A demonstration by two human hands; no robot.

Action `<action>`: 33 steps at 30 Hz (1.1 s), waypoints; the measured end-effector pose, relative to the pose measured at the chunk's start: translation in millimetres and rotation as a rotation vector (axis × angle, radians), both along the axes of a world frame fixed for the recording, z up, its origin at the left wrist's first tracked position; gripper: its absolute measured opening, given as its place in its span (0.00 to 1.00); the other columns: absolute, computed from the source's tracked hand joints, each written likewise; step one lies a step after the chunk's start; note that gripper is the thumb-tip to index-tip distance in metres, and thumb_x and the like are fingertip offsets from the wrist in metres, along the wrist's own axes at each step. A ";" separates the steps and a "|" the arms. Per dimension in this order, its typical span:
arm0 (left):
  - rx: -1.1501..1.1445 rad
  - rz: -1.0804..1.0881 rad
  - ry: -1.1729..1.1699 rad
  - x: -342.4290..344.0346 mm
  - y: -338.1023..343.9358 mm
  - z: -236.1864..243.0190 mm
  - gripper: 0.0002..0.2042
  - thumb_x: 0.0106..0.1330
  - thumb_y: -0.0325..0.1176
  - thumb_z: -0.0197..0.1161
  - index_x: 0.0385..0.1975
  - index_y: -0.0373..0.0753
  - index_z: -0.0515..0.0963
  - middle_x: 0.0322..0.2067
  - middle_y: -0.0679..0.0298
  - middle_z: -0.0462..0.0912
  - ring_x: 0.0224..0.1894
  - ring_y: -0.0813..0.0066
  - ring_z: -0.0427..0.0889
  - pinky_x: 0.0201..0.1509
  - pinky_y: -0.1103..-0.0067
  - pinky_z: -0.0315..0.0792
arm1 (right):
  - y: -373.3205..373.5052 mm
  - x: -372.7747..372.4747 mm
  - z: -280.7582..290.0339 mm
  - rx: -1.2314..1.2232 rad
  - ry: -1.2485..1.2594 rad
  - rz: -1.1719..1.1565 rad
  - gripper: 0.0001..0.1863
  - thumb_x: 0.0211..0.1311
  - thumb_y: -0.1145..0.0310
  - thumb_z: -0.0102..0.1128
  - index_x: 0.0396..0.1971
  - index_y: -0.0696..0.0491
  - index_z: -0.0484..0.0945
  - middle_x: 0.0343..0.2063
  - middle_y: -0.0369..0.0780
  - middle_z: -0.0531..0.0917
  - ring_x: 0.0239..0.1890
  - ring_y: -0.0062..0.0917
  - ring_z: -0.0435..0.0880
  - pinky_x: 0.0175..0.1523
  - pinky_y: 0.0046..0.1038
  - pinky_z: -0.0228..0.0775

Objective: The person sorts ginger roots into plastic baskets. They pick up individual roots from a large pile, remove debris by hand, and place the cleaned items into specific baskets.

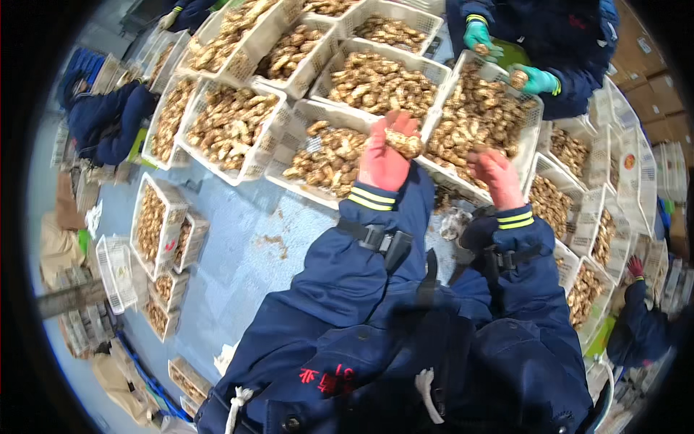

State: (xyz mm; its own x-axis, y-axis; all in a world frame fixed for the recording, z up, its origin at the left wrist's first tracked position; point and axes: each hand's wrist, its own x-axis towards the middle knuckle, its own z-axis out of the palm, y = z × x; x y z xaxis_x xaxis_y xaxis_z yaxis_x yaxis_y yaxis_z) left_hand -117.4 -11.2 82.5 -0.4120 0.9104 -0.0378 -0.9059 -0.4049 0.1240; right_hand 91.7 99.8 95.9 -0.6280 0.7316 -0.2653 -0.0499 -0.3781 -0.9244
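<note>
My left hand [383,158], in a pink glove, is turned palm up above the edge of a white crate [298,185] of brown and cream mushrooms. A knobbly mushroom [405,144] lies in it, with the fingers behind. My right hand [499,177], also pink-gloved, hovers at the near right side of a fuller white crate [536,119]. Its fingers are bent together and their tips look brown; whether they pinch a mushroom is hard to make out. Loose mushrooms [481,108] fill that crate just beyond both hands.
Across from me a co-worker's green-gloved hands [535,79] hold mushrooms over the same crate. More filled crates [231,173] stand left and behind, with others [578,184] stacked at right. Stacked crates [170,239] rest on the blue floor [238,239]. Other people work at the sides.
</note>
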 end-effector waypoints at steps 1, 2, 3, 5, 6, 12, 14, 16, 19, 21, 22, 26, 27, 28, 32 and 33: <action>-0.051 -0.033 -0.060 2.6 3.2 2.8 0.24 0.63 0.48 0.45 0.51 0.35 0.62 0.54 0.53 0.63 0.58 0.60 0.59 0.59 0.62 0.54 | 0.6 1.1 2.0 0.007 -0.046 0.009 0.18 0.59 0.66 0.48 0.47 0.59 0.68 0.38 0.40 0.78 0.37 0.20 0.77 0.40 0.19 0.68; -0.091 -0.035 -0.016 7.9 6.8 5.6 0.27 0.62 0.52 0.44 0.52 0.34 0.61 0.54 0.54 0.62 0.58 0.60 0.58 0.59 0.62 0.54 | 1.2 0.8 4.2 0.013 -0.088 0.017 0.18 0.59 0.66 0.48 0.47 0.58 0.68 0.38 0.39 0.78 0.37 0.20 0.77 0.40 0.19 0.68; -0.074 -0.042 -0.032 10.8 8.9 -0.9 0.28 0.62 0.53 0.43 0.52 0.34 0.60 0.54 0.55 0.62 0.58 0.60 0.58 0.59 0.62 0.53 | -4.7 -7.3 10.0 0.032 -0.139 -0.015 0.18 0.58 0.66 0.50 0.47 0.58 0.69 0.37 0.39 0.79 0.38 0.19 0.76 0.40 0.18 0.67; 0.020 -0.109 -0.060 18.4 9.1 -7.4 0.25 0.63 0.48 0.45 0.51 0.32 0.60 0.52 0.53 0.63 0.55 0.61 0.63 0.58 0.66 0.56 | -10.5 -19.6 20.1 0.189 -0.162 0.048 0.22 0.55 0.66 0.54 0.48 0.60 0.66 0.41 0.41 0.77 0.41 0.24 0.75 0.44 0.21 0.67; 0.025 -0.131 -0.070 28.4 10.8 -5.3 0.25 0.63 0.48 0.45 0.51 0.32 0.60 0.52 0.53 0.63 0.55 0.61 0.63 0.58 0.66 0.56 | -12.1 -23.5 22.3 0.326 -0.165 0.085 0.23 0.54 0.66 0.55 0.49 0.61 0.66 0.42 0.42 0.75 0.43 0.26 0.75 0.46 0.22 0.66; -0.273 -0.181 0.447 72.6 20.7 11.5 0.28 0.65 0.50 0.39 0.54 0.30 0.57 0.48 0.54 0.66 0.49 0.66 0.67 0.55 0.79 0.58 | -26.7 -41.7 49.1 0.733 -0.505 0.131 0.19 0.51 0.70 0.52 0.45 0.59 0.69 0.37 0.43 0.77 0.41 0.28 0.76 0.46 0.25 0.65; -0.248 -0.226 0.420 72.3 17.8 11.2 0.33 0.63 0.57 0.35 0.56 0.31 0.54 0.53 0.57 0.61 0.56 0.67 0.58 0.58 0.74 0.54 | -15.6 -31.0 24.6 0.352 -0.091 0.036 0.17 0.56 0.71 0.49 0.45 0.61 0.69 0.38 0.41 0.78 0.38 0.24 0.77 0.44 0.21 0.67; -0.201 -0.232 0.258 67.3 17.6 -2.1 0.33 0.63 0.55 0.38 0.57 0.32 0.51 0.57 0.57 0.56 0.61 0.65 0.51 0.59 0.69 0.52 | -9.0 -20.5 11.3 -0.060 0.155 -0.070 0.18 0.57 0.73 0.48 0.47 0.63 0.66 0.38 0.42 0.77 0.39 0.26 0.77 0.46 0.22 0.67; -0.246 -0.269 0.293 70.5 11.8 -9.7 0.31 0.63 0.54 0.41 0.58 0.34 0.52 0.57 0.58 0.56 0.61 0.65 0.51 0.59 0.70 0.53 | 0.6 -5.8 -7.3 -0.197 0.361 -0.074 0.20 0.58 0.72 0.48 0.50 0.63 0.62 0.39 0.43 0.76 0.39 0.26 0.76 0.46 0.25 0.67; -0.372 -0.349 0.243 72.8 8.1 -13.1 0.29 0.63 0.53 0.43 0.56 0.36 0.56 0.56 0.61 0.59 0.59 0.67 0.56 0.56 0.72 0.57 | 0.4 -6.3 -4.0 -0.211 0.472 -0.009 0.20 0.58 0.72 0.48 0.50 0.63 0.63 0.39 0.43 0.76 0.39 0.26 0.76 0.46 0.26 0.67; -0.358 -0.365 0.209 74.7 8.9 -25.0 0.27 0.63 0.52 0.43 0.54 0.37 0.60 0.54 0.62 0.62 0.56 0.70 0.62 0.53 0.75 0.59 | -1.1 -6.9 -2.8 -0.188 0.396 -0.099 0.19 0.58 0.72 0.48 0.49 0.63 0.63 0.38 0.42 0.76 0.39 0.25 0.75 0.47 0.26 0.66; -0.280 -0.448 0.468 82.6 5.1 -15.3 0.20 0.65 0.45 0.44 0.51 0.39 0.64 0.51 0.63 0.66 0.53 0.70 0.65 0.51 0.73 0.63 | -4.3 -6.7 7.4 -0.212 0.357 -0.135 0.20 0.58 0.70 0.48 0.50 0.62 0.63 0.38 0.40 0.76 0.41 0.23 0.74 0.47 0.23 0.64; -0.213 -0.441 0.360 86.9 6.4 -9.5 0.18 0.64 0.43 0.47 0.50 0.40 0.65 0.50 0.63 0.69 0.51 0.69 0.69 0.49 0.70 0.66 | -4.0 -5.7 6.4 -0.159 0.351 -0.102 0.22 0.59 0.67 0.49 0.52 0.61 0.61 0.39 0.40 0.76 0.42 0.23 0.74 0.48 0.23 0.64; -0.211 -0.443 0.360 87.7 7.5 -8.4 0.18 0.64 0.43 0.47 0.50 0.40 0.65 0.50 0.63 0.69 0.51 0.69 0.69 0.49 0.70 0.66 | -0.1 -2.4 -0.4 -0.157 0.350 -0.104 0.22 0.59 0.67 0.49 0.52 0.61 0.61 0.39 0.40 0.76 0.42 0.23 0.74 0.48 0.23 0.64; -0.334 -0.584 0.165 85.3 6.9 -15.6 0.17 0.63 0.40 0.49 0.49 0.40 0.66 0.44 0.62 0.74 0.43 0.65 0.75 0.44 0.68 0.71 | -8.7 -11.5 19.3 -0.096 0.332 -0.037 0.28 0.56 0.66 0.54 0.54 0.62 0.58 0.42 0.43 0.74 0.47 0.26 0.72 0.52 0.26 0.62; -0.332 -0.566 0.165 83.3 6.4 -18.4 0.16 0.63 0.40 0.50 0.48 0.40 0.67 0.43 0.62 0.75 0.43 0.64 0.75 0.45 0.68 0.71 | -11.9 -14.8 24.2 -0.103 0.372 -0.009 0.28 0.54 0.67 0.54 0.54 0.61 0.58 0.43 0.43 0.74 0.48 0.27 0.72 0.53 0.26 0.62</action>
